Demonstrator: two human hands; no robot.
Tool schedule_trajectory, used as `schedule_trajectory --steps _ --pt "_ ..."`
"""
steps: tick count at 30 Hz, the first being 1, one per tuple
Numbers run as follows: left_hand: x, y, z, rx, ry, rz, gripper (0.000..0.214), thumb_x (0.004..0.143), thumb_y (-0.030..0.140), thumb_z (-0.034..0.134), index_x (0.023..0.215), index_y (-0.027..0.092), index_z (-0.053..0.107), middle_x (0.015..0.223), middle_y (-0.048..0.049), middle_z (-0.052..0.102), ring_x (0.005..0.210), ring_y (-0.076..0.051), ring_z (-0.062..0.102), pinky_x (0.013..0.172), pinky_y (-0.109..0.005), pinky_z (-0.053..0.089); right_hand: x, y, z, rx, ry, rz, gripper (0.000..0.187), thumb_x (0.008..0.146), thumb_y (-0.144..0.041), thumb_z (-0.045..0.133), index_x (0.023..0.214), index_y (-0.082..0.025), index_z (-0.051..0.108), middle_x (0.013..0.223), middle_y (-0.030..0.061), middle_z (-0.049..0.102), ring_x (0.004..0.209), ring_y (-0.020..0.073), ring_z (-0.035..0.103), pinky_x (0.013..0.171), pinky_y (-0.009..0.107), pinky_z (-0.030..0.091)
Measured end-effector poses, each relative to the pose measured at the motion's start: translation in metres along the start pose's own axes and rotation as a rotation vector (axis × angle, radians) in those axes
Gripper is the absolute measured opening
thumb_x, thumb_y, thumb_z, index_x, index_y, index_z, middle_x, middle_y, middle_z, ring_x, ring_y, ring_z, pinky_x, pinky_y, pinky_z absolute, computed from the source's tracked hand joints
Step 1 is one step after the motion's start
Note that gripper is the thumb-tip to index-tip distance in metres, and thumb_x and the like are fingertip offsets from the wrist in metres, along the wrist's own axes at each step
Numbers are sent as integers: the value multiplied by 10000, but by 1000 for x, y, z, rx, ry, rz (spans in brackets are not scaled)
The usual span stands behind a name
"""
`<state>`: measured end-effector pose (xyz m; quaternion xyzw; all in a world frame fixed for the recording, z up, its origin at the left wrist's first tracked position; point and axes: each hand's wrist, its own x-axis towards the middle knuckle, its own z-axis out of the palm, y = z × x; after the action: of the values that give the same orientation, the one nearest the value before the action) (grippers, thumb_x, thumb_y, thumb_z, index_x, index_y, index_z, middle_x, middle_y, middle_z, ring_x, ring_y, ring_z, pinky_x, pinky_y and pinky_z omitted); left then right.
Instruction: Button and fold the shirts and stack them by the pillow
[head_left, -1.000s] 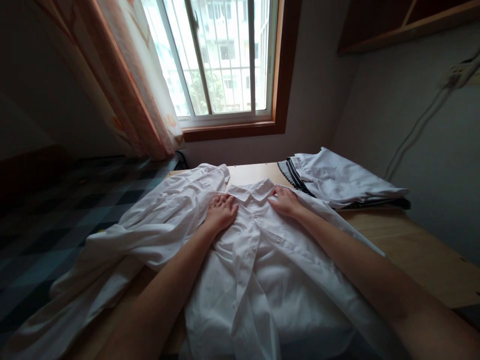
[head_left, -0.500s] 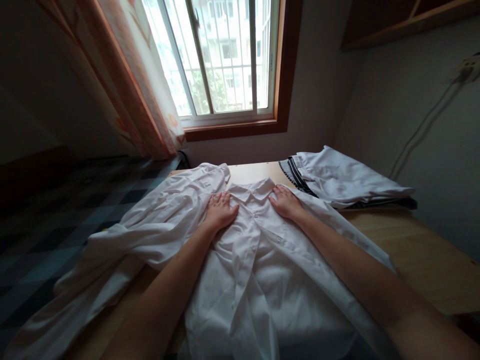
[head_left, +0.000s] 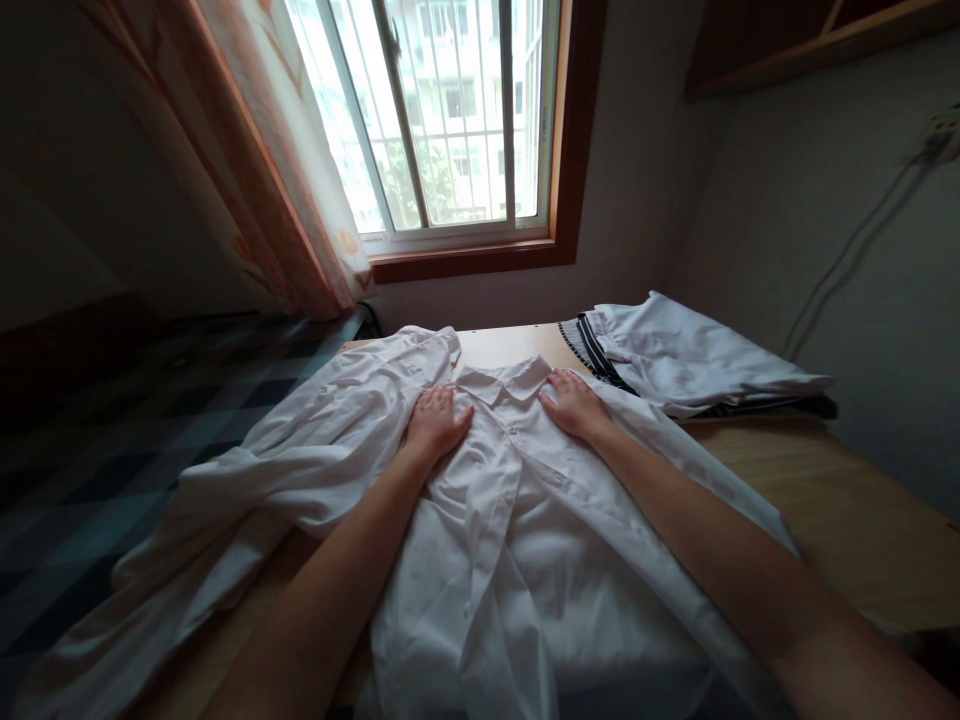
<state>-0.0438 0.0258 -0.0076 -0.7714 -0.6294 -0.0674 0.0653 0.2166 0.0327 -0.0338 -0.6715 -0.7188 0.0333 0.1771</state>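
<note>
A white button-up shirt lies front side up before me, its collar toward the window and its lower front parted. My left hand rests on the shirt's left shoulder area, fingers stretched forward and thumb apart. On the opposite shoulder, just beside the collar, my right hand lies flat with its thumb spread. Neither hand grips the cloth visibly. To the left, a second white shirt is spread in loose wrinkles, close against my left hand and forearm.
Folded white and black-striped clothes are stacked at the back right of the wooden table. A checkered bedspread covers the left side. Behind stand a barred window and an orange curtain. A cable hangs on the right wall.
My left hand has shifted very slightly to the left on the shirt, its fingers a little closer together. The right hand and the clothes look the same.
</note>
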Motion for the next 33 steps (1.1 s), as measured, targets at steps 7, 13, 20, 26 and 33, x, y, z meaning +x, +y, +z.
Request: schedule_trajectory --steps 7,13,20,26,33 --pt "10 -1 -11 138 105 21 378 967 166 326 1180 92 630 1202 -200 655 1165 -303 572 970 -391 461 -6 3 -14 -13 224 48 403 932 -247 453 1286 -133 604 1319 167 590 1173 275 567 1021 350 425" --pt "39 -13 -26 120 -37 -26 342 943 172 392 1177 99 630 1182 -199 644 1042 -265 656 886 -342 509 3 13 -21 -20 142 152 506 927 -216 458 1413 -84 502 1457 208 466 1151 291 604 956 348 479" --pt "50 -13 -42 117 -76 -94 284 890 263 533 1055 110 706 1179 -199 672 1052 -292 677 874 -330 513 10 20 -29 -23 145 209 335 897 -247 554 1190 -124 661 1249 198 602 991 283 672 842 330 519" --pt "59 -21 -70 -93 -128 -170 163 879 244 586 872 138 709 790 -101 750 817 -228 740 715 -258 551 17 28 -49 291 244 202 122 861 -179 547 867 -156 666 921 110 707 805 226 716 682 284 560" --pt "74 -31 -101 -636 8 -344 199 994 242 452 1119 127 556 729 -51 693 530 -174 700 524 -245 550 47 21 -75 658 350 159 113 880 -130 546 791 -186 503 766 19 629 645 156 693 531 215 533"
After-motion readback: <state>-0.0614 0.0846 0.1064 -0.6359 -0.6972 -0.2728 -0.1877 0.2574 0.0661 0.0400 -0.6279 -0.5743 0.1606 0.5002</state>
